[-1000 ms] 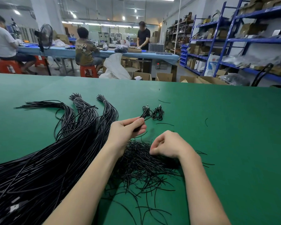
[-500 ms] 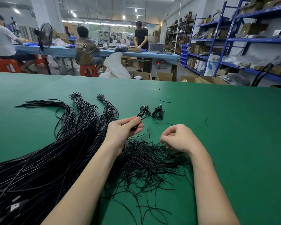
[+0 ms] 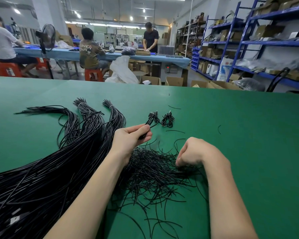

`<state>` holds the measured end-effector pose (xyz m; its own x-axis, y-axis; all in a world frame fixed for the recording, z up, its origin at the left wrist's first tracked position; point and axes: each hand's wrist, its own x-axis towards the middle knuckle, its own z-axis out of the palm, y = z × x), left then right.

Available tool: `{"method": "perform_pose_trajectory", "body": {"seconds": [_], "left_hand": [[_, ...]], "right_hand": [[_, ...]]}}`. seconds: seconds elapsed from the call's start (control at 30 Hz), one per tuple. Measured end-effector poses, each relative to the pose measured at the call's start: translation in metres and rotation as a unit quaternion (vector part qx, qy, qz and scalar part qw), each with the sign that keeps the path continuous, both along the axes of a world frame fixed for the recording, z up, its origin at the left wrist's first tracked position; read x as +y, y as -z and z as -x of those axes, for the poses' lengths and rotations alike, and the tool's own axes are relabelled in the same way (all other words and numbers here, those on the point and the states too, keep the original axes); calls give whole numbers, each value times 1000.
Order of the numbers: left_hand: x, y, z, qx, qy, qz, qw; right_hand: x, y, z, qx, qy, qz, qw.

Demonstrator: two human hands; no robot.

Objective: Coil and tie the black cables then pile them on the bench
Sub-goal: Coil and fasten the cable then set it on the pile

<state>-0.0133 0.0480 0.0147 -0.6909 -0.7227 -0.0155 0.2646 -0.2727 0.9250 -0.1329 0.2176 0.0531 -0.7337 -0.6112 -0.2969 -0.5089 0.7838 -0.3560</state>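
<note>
Right hand (image 3: 191, 151) lower, onto ties (image 3: 155, 168)

Your left hand (image 3: 130, 138) grips a coiled cable (image 3: 151, 120); your right hand (image 3: 192, 151) pinches into the loose ties (image 3: 154, 171) lying beneath it.

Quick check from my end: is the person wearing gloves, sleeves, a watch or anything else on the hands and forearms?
No. Both the left hand and the right hand are bare, without gloves, rings or tape. Both forearms are uncovered right down to the bottom of the frame, with no sleeve edge, watch or wristband showing.
</note>
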Motion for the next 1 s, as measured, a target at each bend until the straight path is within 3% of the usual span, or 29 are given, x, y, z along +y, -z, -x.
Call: {"method": "perform_pose_trajectory", "body": {"seconds": [0.17,0.27,0.37,0.6,0.83,1.0], "left_hand": [[2,-2,0,8,-2,4,1000],[4,-3,0,6,-5,17,1000],[8,-4,2,8,-9,39,999],[14,-6,4,12,-12,124,992],[18,-12,1,31,29,148,988],[20,-15,-1,26,56,153,986]], "right_hand": [[16,-27,1,51,63,81,993],[16,-34,0,76,70,263,959],[-1,-30,-10,-23,58,427,902],[-36,2,-28,-226,78,425,873],[-32,6,-18,-432,93,465,767],[-32,10,-14,-494,113,487,711]]}}
